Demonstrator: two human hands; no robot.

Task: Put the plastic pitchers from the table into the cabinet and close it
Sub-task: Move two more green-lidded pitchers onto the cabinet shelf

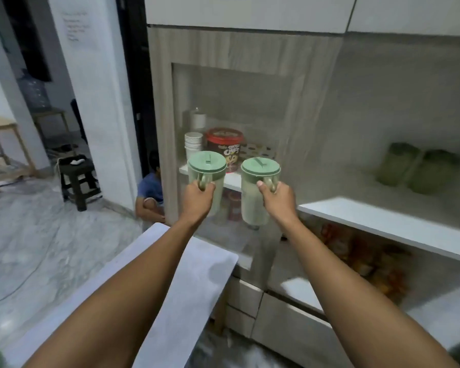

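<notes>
I hold two pale green plastic pitchers with green lids out in front of me. My left hand [198,197] grips the handle of the left pitcher [207,166]. My right hand [276,200] grips the handle of the right pitcher [252,203]. Both hang upright in front of the cabinet [160,102], whose glass door [298,107] stands swung open. To the right, two more green pitchers [420,168] stand on the cabinet's white shelf [383,221], blurred behind glass.
Behind the pitchers a shelf holds stacked white cups [193,144] and a red snack tin [225,144]. The white table [186,282] lies under my arms. A person [150,192] crouches on the floor left of the cabinet. A dark stool [76,179] stands further left.
</notes>
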